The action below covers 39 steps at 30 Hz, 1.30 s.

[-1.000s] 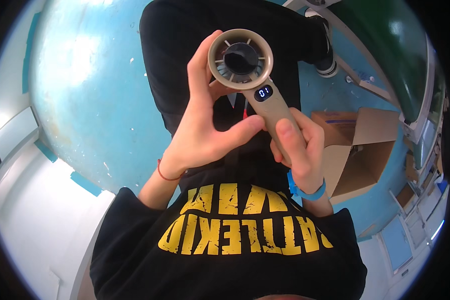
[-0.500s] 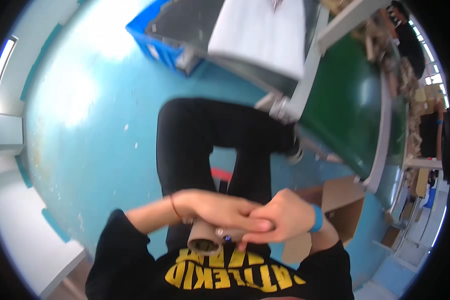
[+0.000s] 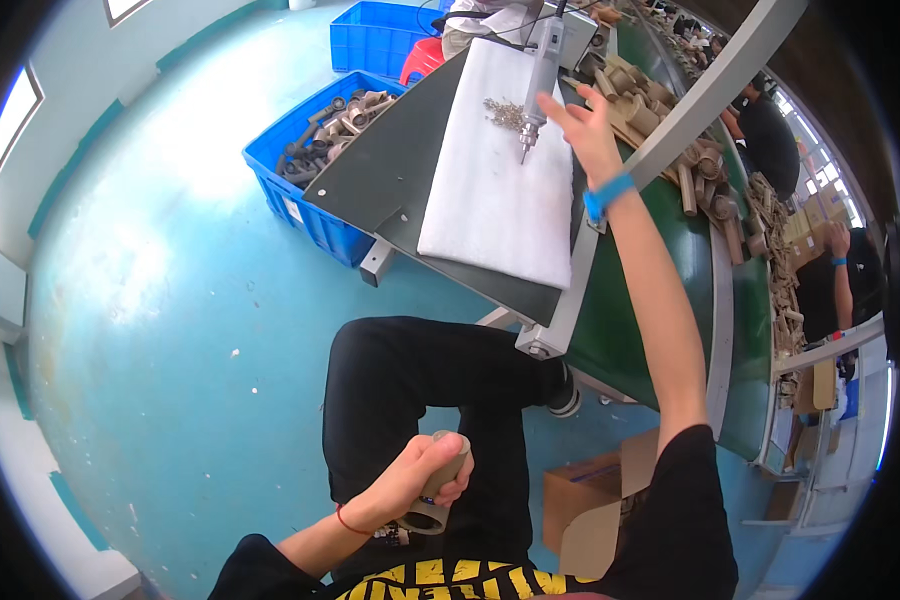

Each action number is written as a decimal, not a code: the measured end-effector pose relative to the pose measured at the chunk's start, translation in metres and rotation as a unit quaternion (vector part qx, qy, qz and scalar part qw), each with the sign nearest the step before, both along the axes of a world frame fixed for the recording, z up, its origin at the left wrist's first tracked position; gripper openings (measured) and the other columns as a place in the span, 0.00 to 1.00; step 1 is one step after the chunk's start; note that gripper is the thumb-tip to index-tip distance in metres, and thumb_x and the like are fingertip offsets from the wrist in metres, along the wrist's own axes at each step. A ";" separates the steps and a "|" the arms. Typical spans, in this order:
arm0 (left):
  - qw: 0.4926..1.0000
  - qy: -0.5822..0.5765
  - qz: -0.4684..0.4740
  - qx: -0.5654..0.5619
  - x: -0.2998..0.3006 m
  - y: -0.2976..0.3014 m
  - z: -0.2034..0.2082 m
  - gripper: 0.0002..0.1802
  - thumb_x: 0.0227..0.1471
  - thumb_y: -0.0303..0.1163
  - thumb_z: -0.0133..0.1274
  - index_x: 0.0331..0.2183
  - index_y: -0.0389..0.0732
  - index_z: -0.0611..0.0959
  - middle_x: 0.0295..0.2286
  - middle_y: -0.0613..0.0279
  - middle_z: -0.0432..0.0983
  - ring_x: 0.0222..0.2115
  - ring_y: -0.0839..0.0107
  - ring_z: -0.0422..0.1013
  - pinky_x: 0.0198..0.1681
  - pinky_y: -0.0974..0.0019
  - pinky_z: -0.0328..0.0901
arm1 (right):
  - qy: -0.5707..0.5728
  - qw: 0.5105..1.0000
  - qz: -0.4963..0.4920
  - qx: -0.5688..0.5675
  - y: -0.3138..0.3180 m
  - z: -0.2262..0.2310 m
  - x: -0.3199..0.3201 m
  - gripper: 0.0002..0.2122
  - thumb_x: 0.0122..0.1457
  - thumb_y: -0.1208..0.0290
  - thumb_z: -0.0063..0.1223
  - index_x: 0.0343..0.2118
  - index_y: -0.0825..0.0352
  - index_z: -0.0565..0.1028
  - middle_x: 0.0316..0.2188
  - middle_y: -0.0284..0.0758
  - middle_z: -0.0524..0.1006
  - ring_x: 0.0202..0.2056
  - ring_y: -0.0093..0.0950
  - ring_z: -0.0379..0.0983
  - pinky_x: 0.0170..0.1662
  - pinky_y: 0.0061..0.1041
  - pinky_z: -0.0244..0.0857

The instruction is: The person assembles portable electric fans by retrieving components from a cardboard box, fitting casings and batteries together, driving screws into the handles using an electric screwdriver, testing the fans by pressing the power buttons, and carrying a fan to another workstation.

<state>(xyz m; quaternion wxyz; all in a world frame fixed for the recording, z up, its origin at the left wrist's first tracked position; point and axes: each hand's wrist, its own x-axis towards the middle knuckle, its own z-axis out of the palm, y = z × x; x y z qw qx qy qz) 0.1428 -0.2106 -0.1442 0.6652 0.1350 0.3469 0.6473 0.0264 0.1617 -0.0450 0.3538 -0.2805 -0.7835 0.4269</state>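
Note:
My left hand grips a beige handheld fan by its handle, low over my lap, with the round head pointing down. My right hand, with a blue wristband, is stretched far forward with fingers apart, right beside a hanging electric screwdriver. The screwdriver's tip points down at a white pad on the grey worktable. A small heap of screws lies on the pad near the tool.
A green conveyor belt carries several beige fan parts. Blue crates of parts stand on the blue floor left of the table. An open cardboard box sits by my right knee. Other people work along the belt at right.
The view swung up from my lap to the worktable. My right hand let go of the fan and reached out to the hanging screwdriver. My left hand lowered the fan.

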 end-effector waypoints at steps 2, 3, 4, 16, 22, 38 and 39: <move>0.999 0.033 0.039 -0.017 0.000 0.003 0.009 0.33 0.52 0.59 0.46 0.16 0.37 0.72 0.12 0.67 0.60 0.13 0.78 0.59 0.21 0.74 0.57 | 0.011 0.999 0.048 -0.009 0.028 -0.007 -0.030 0.28 0.52 0.61 0.63 0.51 0.68 0.63 0.42 0.40 0.71 0.40 0.30 0.71 0.42 0.24 0.66; 0.996 0.073 0.056 -0.014 -0.002 0.001 0.012 0.33 0.52 0.58 0.47 0.16 0.37 0.72 0.12 0.67 0.62 0.14 0.78 0.59 0.21 0.74 0.57 | 0.013 0.999 0.050 -0.015 0.035 -0.009 -0.043 0.28 0.52 0.61 0.63 0.51 0.68 0.63 0.42 0.40 0.71 0.40 0.30 0.71 0.42 0.24 0.66; 0.991 0.110 0.070 -0.010 -0.004 0.000 0.013 0.32 0.51 0.57 0.47 0.15 0.36 0.72 0.12 0.66 0.63 0.14 0.78 0.60 0.21 0.74 0.56 | 0.014 0.986 0.125 -0.113 0.038 -0.011 -0.053 0.25 0.52 0.62 0.63 0.49 0.67 0.65 0.37 0.37 0.72 0.35 0.28 0.72 0.37 0.23 0.67; 0.987 0.112 0.117 0.007 -0.023 0.036 0.018 0.28 0.58 0.51 0.41 0.18 0.38 0.72 0.14 0.69 0.63 0.14 0.82 0.59 0.18 0.77 0.53 | 0.265 0.888 0.187 -0.326 0.005 -0.019 -0.061 0.09 0.49 0.73 0.56 0.34 0.64 0.70 0.14 0.25 0.63 0.14 0.18 0.59 0.21 0.23 0.60; 0.986 0.128 0.103 0.031 -0.026 0.050 0.017 0.28 0.58 0.51 0.40 0.18 0.38 0.72 0.14 0.69 0.62 0.14 0.82 0.58 0.18 0.77 0.52 | 0.280 0.880 0.202 -0.325 0.001 -0.021 -0.066 0.12 0.50 0.72 0.55 0.38 0.63 0.69 0.14 0.23 0.61 0.15 0.16 0.57 0.23 0.22 0.58; 0.982 0.138 0.128 -0.026 -0.026 0.048 0.026 0.31 0.53 0.56 0.43 0.19 0.36 0.73 0.13 0.64 0.65 0.15 0.78 0.62 0.22 0.75 0.59 | 0.317 0.841 0.212 -0.384 -0.008 -0.010 -0.062 0.11 0.49 0.73 0.54 0.36 0.63 0.69 0.13 0.24 0.61 0.13 0.17 0.56 0.20 0.22 0.56; 0.972 0.171 0.158 -0.036 -0.030 0.048 0.029 0.29 0.54 0.54 0.43 0.21 0.36 0.74 0.13 0.65 0.66 0.15 0.78 0.62 0.22 0.75 0.59 | 0.306 0.838 0.219 -0.395 -0.015 -0.006 -0.058 0.10 0.51 0.72 0.54 0.36 0.59 0.69 0.14 0.22 0.58 0.15 0.15 0.55 0.22 0.20 0.55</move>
